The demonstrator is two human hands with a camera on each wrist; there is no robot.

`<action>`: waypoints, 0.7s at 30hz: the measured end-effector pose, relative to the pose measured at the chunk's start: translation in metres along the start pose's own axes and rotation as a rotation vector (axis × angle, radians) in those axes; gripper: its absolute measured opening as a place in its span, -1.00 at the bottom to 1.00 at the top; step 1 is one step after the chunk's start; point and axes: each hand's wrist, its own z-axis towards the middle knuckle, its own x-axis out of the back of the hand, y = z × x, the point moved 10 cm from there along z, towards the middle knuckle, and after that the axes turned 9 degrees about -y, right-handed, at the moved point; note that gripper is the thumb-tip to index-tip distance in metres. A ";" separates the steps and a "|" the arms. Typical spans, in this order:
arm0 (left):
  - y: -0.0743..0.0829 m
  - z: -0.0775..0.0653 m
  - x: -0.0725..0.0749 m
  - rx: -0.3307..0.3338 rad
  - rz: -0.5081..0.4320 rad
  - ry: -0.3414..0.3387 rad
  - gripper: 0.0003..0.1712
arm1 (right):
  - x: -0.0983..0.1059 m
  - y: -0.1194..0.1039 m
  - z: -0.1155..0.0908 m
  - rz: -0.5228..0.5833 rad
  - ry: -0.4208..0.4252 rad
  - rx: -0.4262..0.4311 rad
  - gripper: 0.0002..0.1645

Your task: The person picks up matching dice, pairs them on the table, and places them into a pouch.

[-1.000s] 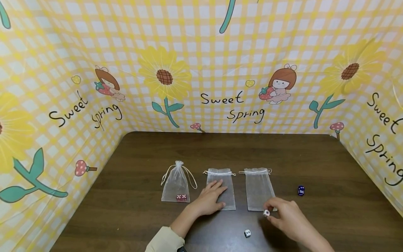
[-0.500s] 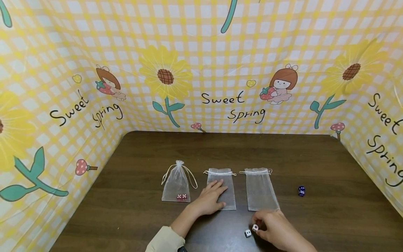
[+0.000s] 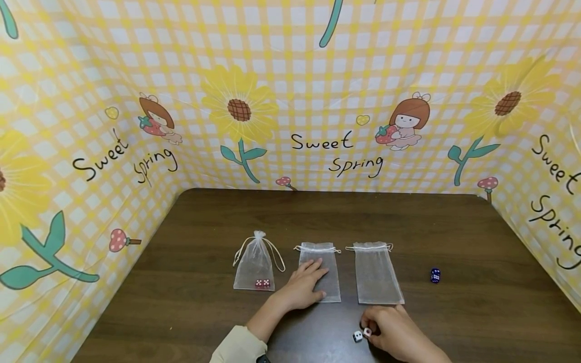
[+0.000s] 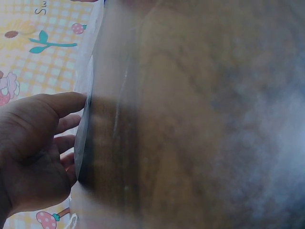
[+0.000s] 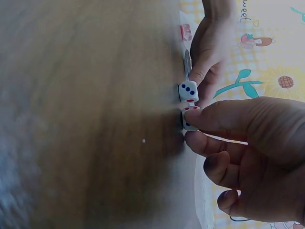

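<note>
My left hand (image 3: 305,286) rests with spread fingers on the middle white organza drawstring bag (image 3: 330,282), covering part of it. Between thumb and fingers, my right hand (image 3: 395,330) pinches a white die (image 3: 367,333) down at the table. Right beside it sits a second white die (image 3: 358,336), also seen in the right wrist view, where the die (image 5: 188,91) shows blue pips on one face and a red pip below. Another organza bag (image 3: 378,277) lies flat just beyond my right hand.
At the left, a drawn-up organza bag (image 3: 251,267) contains red dice (image 3: 262,283). Blue dice (image 3: 435,275) stand to the right on the dark wooden table (image 3: 218,212). A yellow checked cloth (image 3: 313,101) encloses the back and sides.
My right hand has moved left and nearer, bringing its white die from the right bag's lower edge to beside the other white die. My left hand has stayed in place.
</note>
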 end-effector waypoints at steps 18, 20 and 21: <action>-0.001 0.001 -0.001 0.001 -0.002 0.002 -0.37 | 0.002 0.008 -0.006 0.060 -0.077 -0.054 -0.65; -0.001 0.000 -0.001 0.001 -0.003 0.002 -0.37 | 0.010 0.008 -0.008 0.050 -0.042 -0.058 -0.64; 0.000 0.000 -0.001 0.001 -0.002 0.003 -0.37 | 0.014 0.008 -0.010 0.043 -0.019 -0.057 -0.63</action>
